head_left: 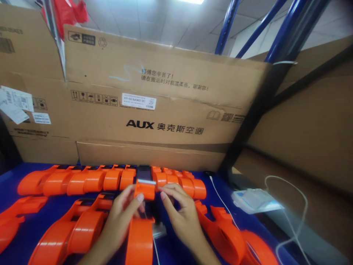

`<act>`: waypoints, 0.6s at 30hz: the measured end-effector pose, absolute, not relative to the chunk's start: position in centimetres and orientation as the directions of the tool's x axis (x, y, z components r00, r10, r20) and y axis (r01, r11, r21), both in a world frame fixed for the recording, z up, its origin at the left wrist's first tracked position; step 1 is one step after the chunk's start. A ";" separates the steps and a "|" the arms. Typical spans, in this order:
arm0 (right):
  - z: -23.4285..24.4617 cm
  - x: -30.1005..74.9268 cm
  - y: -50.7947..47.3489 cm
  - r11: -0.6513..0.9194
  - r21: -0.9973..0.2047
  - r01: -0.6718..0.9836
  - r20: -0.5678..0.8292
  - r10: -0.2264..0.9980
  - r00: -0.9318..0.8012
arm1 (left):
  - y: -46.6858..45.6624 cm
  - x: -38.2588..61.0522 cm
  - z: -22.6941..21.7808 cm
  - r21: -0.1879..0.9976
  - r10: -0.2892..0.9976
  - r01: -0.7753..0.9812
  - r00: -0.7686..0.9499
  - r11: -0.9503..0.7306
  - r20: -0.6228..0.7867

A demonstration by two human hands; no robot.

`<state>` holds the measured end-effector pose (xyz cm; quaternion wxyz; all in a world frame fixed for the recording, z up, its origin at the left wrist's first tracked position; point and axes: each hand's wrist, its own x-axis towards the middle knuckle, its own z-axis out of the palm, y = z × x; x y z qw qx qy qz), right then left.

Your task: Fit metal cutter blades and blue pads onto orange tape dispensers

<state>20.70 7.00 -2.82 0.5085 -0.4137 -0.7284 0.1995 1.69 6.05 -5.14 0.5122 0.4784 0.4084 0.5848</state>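
Looming at the back is a huge AUX cardboard box (165, 110), propped on edge like a wall behind the blue worktop (55, 201), with blue rack posts (278, 33) rising to its right. Spread over the worktop are loads of orange tape dispensers: a back row (91, 180) packed shoulder to shoulder and looser ones (79, 228) nearer in. I'd guess that's so each is within easy reach. Dead centre, one tape dispenser (140, 239) lies lengthwise, pointing away, with both hands on its orange head piece (145, 190). The left hand (121, 217) has a narrow pinch grip on the left side and the right hand (183, 217) pinches the right side, which looks like it keeps the piece square. Off to the right sit a white packet (256, 200) and a thin white cable (300, 206).
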 end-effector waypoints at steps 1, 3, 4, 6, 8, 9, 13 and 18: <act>-3.0 20.7 7.1 0.551 -0.684 0.478 0.553 0.819 -0.152 | 6.2 1.6 -5.3 0.961 0.991 -0.241 -0.049 -0.136 0.128; -3.5 20.7 7.2 0.472 -0.576 0.668 0.493 0.852 -0.177 | 6.4 1.5 -5.7 0.947 0.990 -0.297 -0.102 -0.121 0.095; -3.8 20.7 7.2 0.428 -0.500 0.753 0.463 0.867 -0.185 | 6.5 1.5 -5.8 0.943 0.990 -0.312 -0.118 -0.114 0.080; -4.5 20.5 7.1 0.359 -0.349 0.866 0.428 0.883 -0.193 | 6.6 1.6 -6.0 0.941 0.988 -0.322 -0.139 -0.108 0.066; -5.2 20.3 6.8 0.327 -0.244 0.913 0.413 0.887 -0.208 | 6.6 1.6 -6.2 0.942 0.989 -0.320 -0.130 -0.105 0.066; -5.4 20.2 6.7 0.327 -0.211 0.921 0.402 0.888 -0.223 | 6.6 1.6 -6.2 0.942 0.991 -0.318 -0.119 -0.104 0.069; -5.7 20.0 6.6 0.349 -0.169 0.922 0.385 0.884 -0.265 | 6.6 1.6 -6.3 0.945 0.994 -0.310 -0.073 -0.104 0.085; -4.3 20.8 7.1 0.333 -0.402 0.853 0.521 0.849 -0.087 | 6.2 1.9 -5.7 0.953 0.994 -0.287 -0.070 -0.099 0.082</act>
